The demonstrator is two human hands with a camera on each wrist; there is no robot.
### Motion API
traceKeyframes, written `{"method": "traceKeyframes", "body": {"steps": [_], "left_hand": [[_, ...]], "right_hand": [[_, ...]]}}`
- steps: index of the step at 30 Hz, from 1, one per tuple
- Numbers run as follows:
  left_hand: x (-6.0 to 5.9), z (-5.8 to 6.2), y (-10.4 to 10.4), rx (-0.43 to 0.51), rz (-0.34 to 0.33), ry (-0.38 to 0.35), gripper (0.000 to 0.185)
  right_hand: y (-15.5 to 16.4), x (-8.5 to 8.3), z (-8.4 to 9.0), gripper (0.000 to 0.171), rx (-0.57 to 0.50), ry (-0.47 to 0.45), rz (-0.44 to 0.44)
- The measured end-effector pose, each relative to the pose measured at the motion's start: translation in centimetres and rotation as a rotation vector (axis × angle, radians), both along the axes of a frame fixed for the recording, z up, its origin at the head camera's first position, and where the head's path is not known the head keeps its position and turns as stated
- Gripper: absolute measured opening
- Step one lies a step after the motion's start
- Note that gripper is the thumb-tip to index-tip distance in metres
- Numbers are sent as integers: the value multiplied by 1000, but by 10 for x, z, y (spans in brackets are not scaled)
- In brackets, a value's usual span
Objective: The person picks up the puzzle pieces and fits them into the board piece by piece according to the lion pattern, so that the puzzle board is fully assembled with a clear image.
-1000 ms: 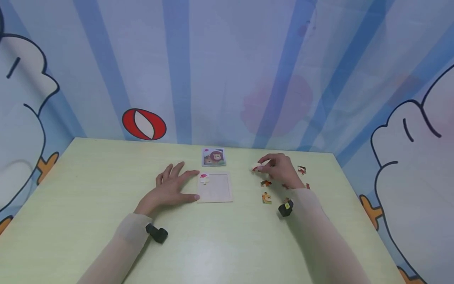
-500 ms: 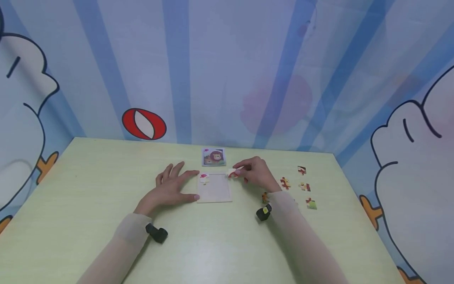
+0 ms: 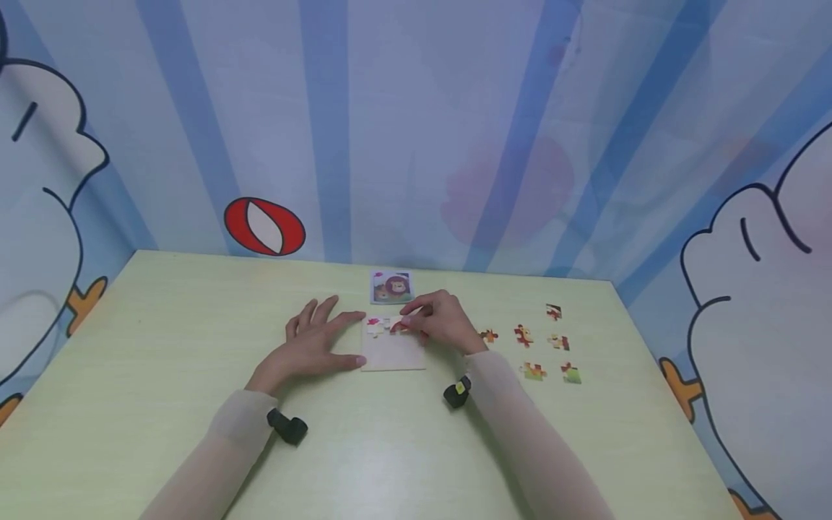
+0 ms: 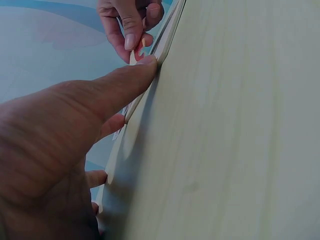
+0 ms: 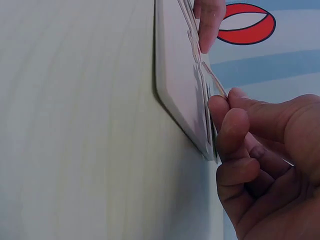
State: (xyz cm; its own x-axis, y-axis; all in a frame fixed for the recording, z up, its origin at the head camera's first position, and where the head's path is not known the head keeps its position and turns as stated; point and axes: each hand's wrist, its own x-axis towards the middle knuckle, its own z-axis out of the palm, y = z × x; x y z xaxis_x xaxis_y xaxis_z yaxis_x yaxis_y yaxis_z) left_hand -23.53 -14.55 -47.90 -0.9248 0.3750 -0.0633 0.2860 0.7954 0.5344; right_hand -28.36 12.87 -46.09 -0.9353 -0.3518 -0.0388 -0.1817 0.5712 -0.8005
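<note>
Right hand (image 3: 442, 325) pinched a red-and-white puzzle piece (image 3: 399, 325) between thumb and fingertips (image 5: 227, 107), holding it over the upper part of the puzzle tray (image 3: 396, 354). In the right wrist view the piece sat tilted, its lower edge at the tray surface; whether it lay fully seated could not be told. It was just beside a pink-and-white piece (image 3: 373, 326) already lying in the tray's upper left corner.

Left hand (image 3: 312, 347) lay flat on the bench (image 3: 162, 347) with fingers straight and spread, gripping nothing. Its thumb tip and forefinger tip pressed against the tray's left edge, as the left wrist view confirmed.

Tray was a pale square frame, sitting near the bench centre, mostly bare inside.

Reference picture card (image 3: 391, 287) showing a lion lay flat just beyond the tray's far edge, apart from it.

Loose puzzle pieces (image 3: 523, 335) lay scattered on the bench to the right of the right hand, well apart from the tray, six visible.

Both forearms wore pale sleeves, each with a small black wrist unit (image 3: 288, 427).
</note>
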Motion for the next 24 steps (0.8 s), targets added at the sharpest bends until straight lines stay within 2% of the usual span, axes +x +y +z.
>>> {"method": "traceKeyframes", "body": {"steps": [8, 17, 24], "left_hand": [[0, 0, 0, -4, 3, 0, 80], [-2, -4, -1, -2, 2, 11, 81], [-1, -2, -1, 1, 1, 6, 80]], "right_hand": [[-11, -2, -3, 14, -5, -28, -27], [-17, -5, 3, 10, 43, -118, -53], [-20, -12, 9, 14, 79, -193, -96]]}}
